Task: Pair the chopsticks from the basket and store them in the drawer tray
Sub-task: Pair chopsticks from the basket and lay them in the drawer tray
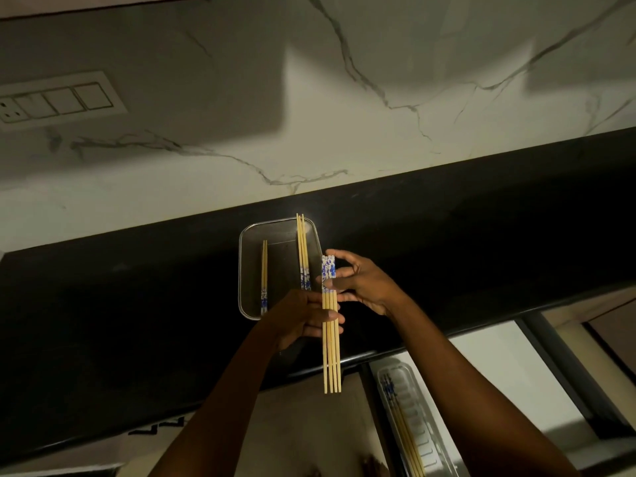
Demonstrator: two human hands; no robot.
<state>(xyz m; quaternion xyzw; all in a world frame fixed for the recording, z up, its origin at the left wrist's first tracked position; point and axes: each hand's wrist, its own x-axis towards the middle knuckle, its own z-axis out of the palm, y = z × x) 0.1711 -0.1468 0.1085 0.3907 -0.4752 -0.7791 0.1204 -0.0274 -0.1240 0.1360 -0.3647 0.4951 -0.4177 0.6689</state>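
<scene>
A bundle of several bamboo chopsticks [331, 352] with blue-and-white patterned tops stands upright between my hands, above the counter's front edge. My left hand [304, 320] grips the bundle at its middle. My right hand [358, 282] pinches the patterned tops. Behind them a shallow metal mesh basket [245, 266] rests on the black counter [137, 321]. Inside it one chopstick pair [264, 275] lies at the left, and a few more chopsticks [302, 249] lean over the far rim. Down at the lower right, a clear plastic tray [426, 438] in the open drawer holds chopsticks [404, 435].
A white marble backsplash [344, 98] rises behind the counter, with a switch and socket panel [56, 101] at the left. The open drawer [509, 380] extends under the counter at the right.
</scene>
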